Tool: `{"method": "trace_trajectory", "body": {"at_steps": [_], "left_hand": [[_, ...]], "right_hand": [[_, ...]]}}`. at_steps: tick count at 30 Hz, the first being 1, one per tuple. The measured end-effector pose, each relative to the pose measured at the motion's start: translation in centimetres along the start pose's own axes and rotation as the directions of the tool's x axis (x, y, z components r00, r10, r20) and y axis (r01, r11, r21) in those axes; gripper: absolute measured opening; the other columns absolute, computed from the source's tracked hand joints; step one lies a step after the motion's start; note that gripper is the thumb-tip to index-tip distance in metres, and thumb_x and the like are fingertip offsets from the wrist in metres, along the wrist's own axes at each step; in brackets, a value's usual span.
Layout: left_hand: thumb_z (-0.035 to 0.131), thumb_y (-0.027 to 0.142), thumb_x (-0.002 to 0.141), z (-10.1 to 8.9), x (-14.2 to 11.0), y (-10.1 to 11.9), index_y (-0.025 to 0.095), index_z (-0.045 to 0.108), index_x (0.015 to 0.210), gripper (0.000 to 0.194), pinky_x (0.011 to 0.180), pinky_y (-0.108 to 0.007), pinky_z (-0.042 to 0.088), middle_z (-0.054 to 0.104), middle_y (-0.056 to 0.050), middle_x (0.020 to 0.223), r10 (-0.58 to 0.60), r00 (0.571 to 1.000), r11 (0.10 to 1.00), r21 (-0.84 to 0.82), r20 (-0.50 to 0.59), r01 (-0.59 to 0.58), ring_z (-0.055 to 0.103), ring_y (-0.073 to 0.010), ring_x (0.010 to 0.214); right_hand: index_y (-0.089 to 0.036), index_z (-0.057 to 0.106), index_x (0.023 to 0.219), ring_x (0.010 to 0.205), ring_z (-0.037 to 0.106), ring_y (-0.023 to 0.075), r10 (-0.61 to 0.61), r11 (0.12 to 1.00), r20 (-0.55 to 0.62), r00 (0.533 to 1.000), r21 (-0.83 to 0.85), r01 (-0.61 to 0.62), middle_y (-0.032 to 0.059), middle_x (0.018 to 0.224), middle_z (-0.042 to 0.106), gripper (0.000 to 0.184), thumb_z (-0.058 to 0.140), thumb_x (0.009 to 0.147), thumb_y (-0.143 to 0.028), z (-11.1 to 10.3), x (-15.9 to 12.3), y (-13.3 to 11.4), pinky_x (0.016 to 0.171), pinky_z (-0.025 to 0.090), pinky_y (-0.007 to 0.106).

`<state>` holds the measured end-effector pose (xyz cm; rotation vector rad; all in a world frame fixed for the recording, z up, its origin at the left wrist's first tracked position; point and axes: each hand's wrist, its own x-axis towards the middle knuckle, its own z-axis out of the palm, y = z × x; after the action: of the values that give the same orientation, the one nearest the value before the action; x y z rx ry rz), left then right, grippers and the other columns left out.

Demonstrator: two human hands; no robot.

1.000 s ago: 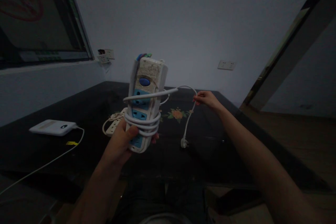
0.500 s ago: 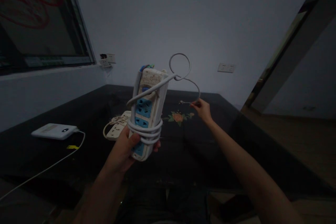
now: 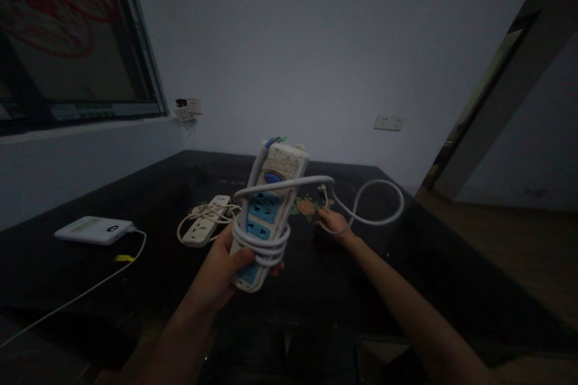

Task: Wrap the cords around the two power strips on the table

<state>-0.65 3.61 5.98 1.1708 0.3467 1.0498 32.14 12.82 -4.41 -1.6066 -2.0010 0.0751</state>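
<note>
My left hand [image 3: 230, 264] is closed round the lower end of a worn white power strip [image 3: 285, 163] with blue sockets and a blue switch. The strip is held up at a tilt over the table. Several turns of its white cord [image 3: 259, 245] wrap the lower half, and coloured wires stick out at the top. From the strip the free cord runs right and makes a loose loop beyond my right hand [image 3: 334, 224]. That hand is closed on the cord near its plug [image 3: 322, 189], which points up above the fingers.
On the black table [image 3: 289, 301] a second, cream power strip [image 3: 201, 231] lies left of my left hand, its cord bundled on top. Farther left is a white power bank [image 3: 94, 230] with a cable, near a yellow tag [image 3: 124, 258]. Wall sockets [image 3: 389, 123] are behind.
My right hand has moved down and closer to the strip, sliding from mid-cord to near the plug. The loose loop has swung right. My left hand has lowered the strip slightly and shifted right.
</note>
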Motion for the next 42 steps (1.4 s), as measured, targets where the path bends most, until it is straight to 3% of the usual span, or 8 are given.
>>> {"method": "trace_trajectory", "body": {"at_steps": [10, 16, 21, 24, 27, 32, 35, 42], "left_hand": [[0.085, 0.047, 0.054, 0.6, -0.5, -0.3, 0.021, 0.057, 0.115, 0.072, 0.055, -0.034, 0.058, 0.072, -0.009, 0.089, -0.038, 0.998, 0.999, 0.033, -0.050, 0.040, 0.071, -0.0287, 0.071], [0.085, 0.042, 0.056, 0.4, -0.3, -0.4, 0.019, 0.056, 0.114, 0.068, 0.056, -0.033, 0.058, 0.072, -0.009, 0.093, -0.016, 0.998, 0.999, 0.042, -0.059, 0.019, 0.071, -0.0259, 0.067], [0.081, 0.034, 0.063, 0.4, 0.3, -0.8, 0.020, 0.054, 0.120, 0.064, 0.072, -0.034, 0.057, 0.068, -0.010, 0.111, 0.031, 0.990, 0.983, 0.183, -0.137, -0.006, 0.068, -0.0284, 0.094], [0.078, 0.030, 0.067, 0.9, 0.9, -1.0, 0.020, 0.058, 0.116, 0.055, 0.089, -0.035, 0.051, 0.067, -0.008, 0.114, 0.116, 0.976, 0.922, 0.384, -0.184, -0.037, 0.063, -0.0270, 0.106], [0.076, 0.028, 0.067, 1.2, 1.3, -1.5, 0.019, 0.058, 0.116, 0.053, 0.096, -0.036, 0.045, 0.066, -0.007, 0.115, 0.191, 0.960, 0.826, 0.562, -0.205, -0.045, 0.060, -0.0258, 0.109], [0.073, 0.031, 0.071, 0.8, 1.4, -2.4, 0.022, 0.056, 0.120, 0.052, 0.097, -0.033, 0.043, 0.065, -0.005, 0.119, 0.237, 0.953, 0.723, 0.689, -0.187, -0.045, 0.058, -0.0243, 0.112], [0.072, 0.029, 0.072, 0.2, 1.5, -2.8, 0.022, 0.056, 0.120, 0.051, 0.096, -0.032, 0.043, 0.066, -0.004, 0.117, 0.235, 0.953, 0.726, 0.686, -0.193, -0.040, 0.059, -0.0238, 0.111], [0.068, 0.021, 0.073, -0.6, 1.5, -4.2, 0.021, 0.051, 0.125, 0.056, 0.095, -0.032, 0.045, 0.061, -0.008, 0.126, 0.231, 0.965, 0.832, 0.540, -0.126, -0.128, 0.060, -0.0237, 0.110]], "right_hand": [[-0.016, 0.067, 0.093, 0.100, 0.061, 0.0202, -0.022, 0.999, 0.109, 0.994, 0.037, 0.018, 0.0090, 0.103, 0.065, 0.022, 0.056, 0.078, -0.004, -0.1, 0.2, -0.8, 0.090, 0.044, 0.033], [-0.016, 0.070, 0.096, 0.105, 0.062, 0.0226, 0.029, 0.989, 0.008, 1.000, 0.146, -0.029, 0.0114, 0.109, 0.067, 0.027, 0.054, 0.078, -0.003, -2.4, -0.4, -2.7, 0.097, 0.043, 0.038], [-0.017, 0.067, 0.100, 0.091, 0.067, 0.0195, 0.000, 0.940, -0.068, 0.998, 0.340, 0.023, 0.0099, 0.099, 0.070, 0.036, 0.038, 0.097, -0.037, -7.8, -2.7, -9.7, 0.084, 0.052, 0.034], [-0.016, 0.065, 0.094, 0.082, 0.068, 0.0188, -0.107, 0.707, -0.038, 0.994, 0.700, 0.103, 0.0087, 0.087, 0.070, 0.050, 0.035, 0.094, -0.056, -11.1, -4.6, -15.2, 0.077, 0.054, 0.032], [-0.016, 0.063, 0.096, 0.066, 0.064, 0.0136, -0.154, 0.656, 0.093, 0.984, 0.754, 0.031, 0.0051, 0.082, 0.067, 0.045, 0.047, 0.088, -0.058, -12.5, -5.6, -19.1, 0.060, 0.051, 0.025], [-0.016, 0.062, 0.092, 0.045, 0.045, 0.0075, -0.092, 0.798, 0.115, 0.989, 0.603, 0.005, -0.0034, 0.058, 0.054, 0.028, 0.046, 0.094, -0.038, -11.4, -5.9, -21.3, 0.043, 0.032, 0.019], [-0.017, 0.065, 0.094, 0.054, 0.053, 0.0098, -0.148, 0.890, 0.048, 0.988, 0.441, 0.112, 0.0000, 0.067, 0.063, 0.024, 0.044, 0.095, -0.028, -10.4, -6.4, -22.0, 0.050, 0.035, 0.020], [-0.016, 0.064, 0.102, 0.073, 0.068, 0.0175, -0.213, 0.969, 0.223, 0.951, 0.176, 0.176, 0.0074, 0.089, 0.073, 0.023, 0.043, 0.094, -0.021, -8.7, -7.5, -23.4, 0.063, 0.045, 0.024]]}}
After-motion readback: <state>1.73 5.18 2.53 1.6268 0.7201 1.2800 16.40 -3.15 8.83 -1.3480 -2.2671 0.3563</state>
